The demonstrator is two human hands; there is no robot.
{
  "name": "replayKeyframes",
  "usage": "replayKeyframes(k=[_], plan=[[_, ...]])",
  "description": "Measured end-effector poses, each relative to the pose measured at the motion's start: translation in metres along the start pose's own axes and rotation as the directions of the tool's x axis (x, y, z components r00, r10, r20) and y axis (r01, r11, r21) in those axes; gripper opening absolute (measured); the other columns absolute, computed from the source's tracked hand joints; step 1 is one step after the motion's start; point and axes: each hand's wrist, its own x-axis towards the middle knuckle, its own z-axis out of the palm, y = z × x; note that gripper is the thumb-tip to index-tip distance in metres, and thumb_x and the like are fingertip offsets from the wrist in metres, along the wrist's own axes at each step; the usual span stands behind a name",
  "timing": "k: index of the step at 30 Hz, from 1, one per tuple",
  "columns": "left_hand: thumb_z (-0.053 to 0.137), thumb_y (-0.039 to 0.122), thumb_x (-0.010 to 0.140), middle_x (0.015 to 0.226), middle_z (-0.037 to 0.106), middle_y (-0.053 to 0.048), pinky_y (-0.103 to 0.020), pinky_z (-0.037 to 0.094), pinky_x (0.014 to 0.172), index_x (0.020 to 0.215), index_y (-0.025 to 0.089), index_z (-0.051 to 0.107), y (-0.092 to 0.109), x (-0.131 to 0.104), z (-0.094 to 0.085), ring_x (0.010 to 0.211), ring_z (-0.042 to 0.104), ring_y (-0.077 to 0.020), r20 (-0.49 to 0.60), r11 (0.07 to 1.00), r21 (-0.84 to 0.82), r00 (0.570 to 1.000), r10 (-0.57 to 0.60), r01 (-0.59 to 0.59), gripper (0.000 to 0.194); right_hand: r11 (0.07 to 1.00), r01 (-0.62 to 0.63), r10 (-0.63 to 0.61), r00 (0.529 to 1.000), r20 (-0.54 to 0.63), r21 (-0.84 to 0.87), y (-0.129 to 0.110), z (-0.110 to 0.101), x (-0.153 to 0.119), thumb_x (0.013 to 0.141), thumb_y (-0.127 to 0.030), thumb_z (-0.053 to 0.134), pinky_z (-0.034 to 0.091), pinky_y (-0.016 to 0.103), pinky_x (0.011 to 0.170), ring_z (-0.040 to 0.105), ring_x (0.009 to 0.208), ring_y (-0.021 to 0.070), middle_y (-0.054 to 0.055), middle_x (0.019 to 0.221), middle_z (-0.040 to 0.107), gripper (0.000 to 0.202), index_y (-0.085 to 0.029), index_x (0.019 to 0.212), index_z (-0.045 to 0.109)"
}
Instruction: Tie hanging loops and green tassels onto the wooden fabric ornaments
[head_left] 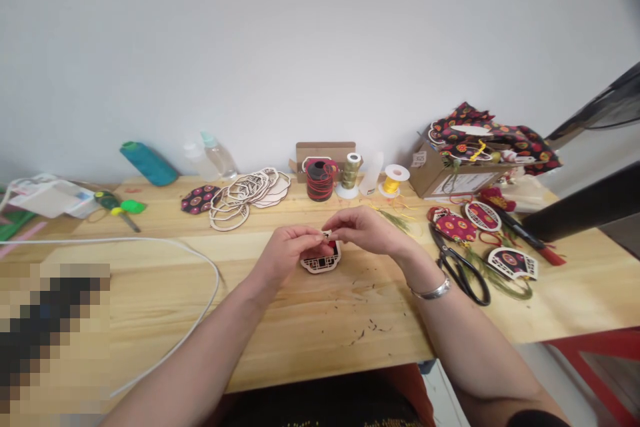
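A small ornament with a pale wooden lattice frame and dark and red fabric lies on the wooden table, partly covered by my hands. My left hand is closed, its fingertips pinched at the ornament's upper part. Bent over from the right, my right hand pinches at the top edge of the same ornament, its fingertips meeting those of my left hand. A silver bracelet is on my right wrist. Whatever fine piece is between the fingertips is too small to make out.
Wooden frames, a dark red cord spool and a yellow spool stand behind. Black scissors, finished ornaments and a full cardboard box are right. A white cable curves across the left. Dark scraps dot the tabletop.
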Motion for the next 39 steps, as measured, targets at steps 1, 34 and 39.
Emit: replayKeyframes(k=[1, 34, 39], plan=[[0.071, 0.024, 0.064, 0.064, 0.073, -0.007, -0.028, 0.053, 0.068, 0.071, 0.012, 0.072, 0.0, 0.0, 0.0, 0.063, 0.068, -0.0176, -0.001, 1.0, 0.004, 1.0, -0.002, 0.002, 0.014, 1.0, 0.011, -0.012, 1.0, -0.01, -0.011, 0.0, 0.0, 0.0, 0.078, -0.018, 0.06, 0.048, 0.024, 0.065, 0.061, 0.069, 0.0123, 0.004, 0.077, 0.07, 0.012, -0.013, 0.085, 0.068], [0.074, 0.026, 0.065, 0.108, 0.069, -0.009, -0.035, 0.043, 0.093, 0.077, 0.017, 0.074, -0.008, 0.009, -0.005, 0.103, 0.061, -0.0218, -0.284, 0.957, -0.015, 0.919, 0.274, -0.29, 0.016, 0.999, 0.038, -0.031, 0.842, -0.538, 0.002, 0.002, -0.046, -0.016, 0.074, -0.03, 0.06, 0.031, 0.023, 0.05, 0.038, 0.054, 0.0087, -0.002, 0.057, 0.048, 0.016, -0.015, 0.068, 0.059], [0.07, 0.032, 0.069, 0.123, 0.06, -0.008, -0.033, 0.042, 0.093, 0.074, 0.018, 0.072, -0.003, 0.011, -0.008, 0.112, 0.054, -0.0216, -0.43, 0.872, 0.128, 0.766, 0.479, -0.473, 0.015, 0.998, 0.044, -0.063, 0.859, -0.509, -0.049, -0.004, -0.043, -0.017, 0.076, -0.027, 0.058, 0.033, 0.023, 0.051, 0.038, 0.053, 0.008, -0.002, 0.057, 0.05, 0.015, -0.015, 0.067, 0.059]])
